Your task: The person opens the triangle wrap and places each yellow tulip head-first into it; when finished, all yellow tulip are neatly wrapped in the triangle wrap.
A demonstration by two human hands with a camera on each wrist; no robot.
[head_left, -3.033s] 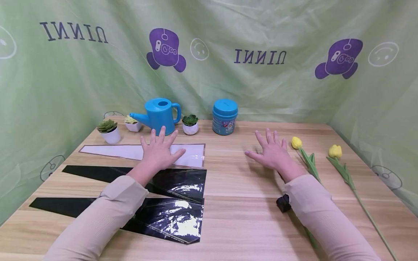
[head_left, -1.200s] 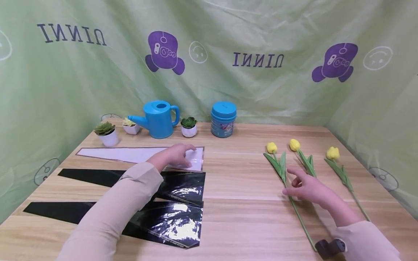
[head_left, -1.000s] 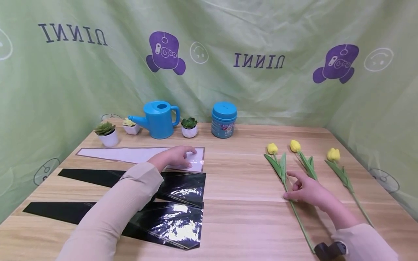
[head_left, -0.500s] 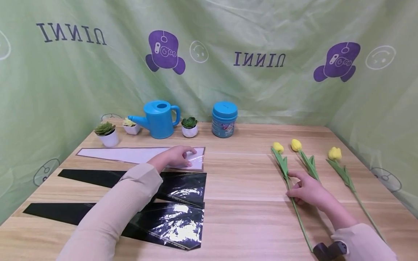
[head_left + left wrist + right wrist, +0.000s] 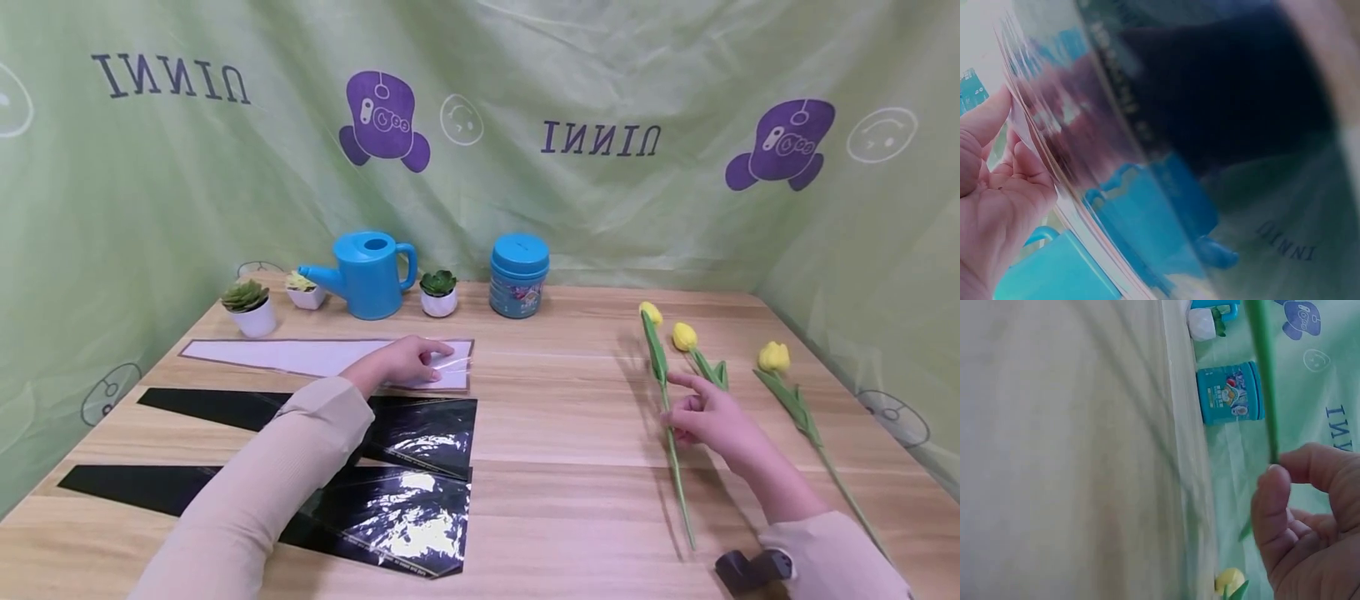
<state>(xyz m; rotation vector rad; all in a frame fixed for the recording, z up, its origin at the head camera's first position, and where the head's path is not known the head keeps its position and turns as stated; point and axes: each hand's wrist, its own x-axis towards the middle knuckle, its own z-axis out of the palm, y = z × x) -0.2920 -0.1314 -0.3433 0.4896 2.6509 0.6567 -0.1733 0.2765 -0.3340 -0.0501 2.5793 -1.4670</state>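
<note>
My right hand (image 5: 711, 422) pinches the green stem of a yellow tulip (image 5: 659, 358) between thumb and index finger. The stem is raised off the table, its lower end casting a shadow. In the right wrist view the stem (image 5: 1264, 369) runs up from the fingertips. My left hand (image 5: 401, 363) rests on the wide end of a white tapered flower sleeve (image 5: 292, 353), index finger extended and thumb apart from it, touching its film. The left wrist view shows fingers beside the sleeve's edge, strongly reflecting. Two black tapered sleeves (image 5: 438, 429) lie in front of it.
Two more yellow tulips, a middle one (image 5: 684, 337) and a right one (image 5: 773, 357), lie at the right. A blue watering can (image 5: 369, 279), a blue lidded tub (image 5: 519, 279) and small potted succulents (image 5: 253, 310) stand along the back, before a green curtain (image 5: 487, 200).
My right hand has taken hold of the leftmost tulip, lifting it off the table and slightly forward. Earlier both hands were spread in the air; the left has since come down onto the white sleeve.
</note>
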